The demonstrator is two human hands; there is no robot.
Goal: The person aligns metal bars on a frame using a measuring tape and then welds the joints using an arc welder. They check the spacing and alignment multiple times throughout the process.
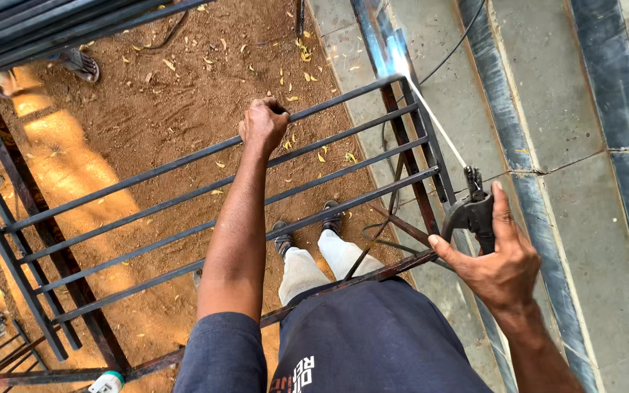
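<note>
Right hand (500,266) nearest, fingers wrapped round the welding holder (472,211), rod at the steel grille (212,196) corner. Left hand (262,124) clamps its top bar; heavy, rigid stuff.

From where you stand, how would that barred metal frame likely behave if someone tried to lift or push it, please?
The metal frame would probably feel stiff: its long bars run straight between end posts. It is likely heavy and awkward, spanning well past the left hand gripping its top bar. Propped on a stand, it might tip if pushed while the right hand holds the electrode holder.
</note>
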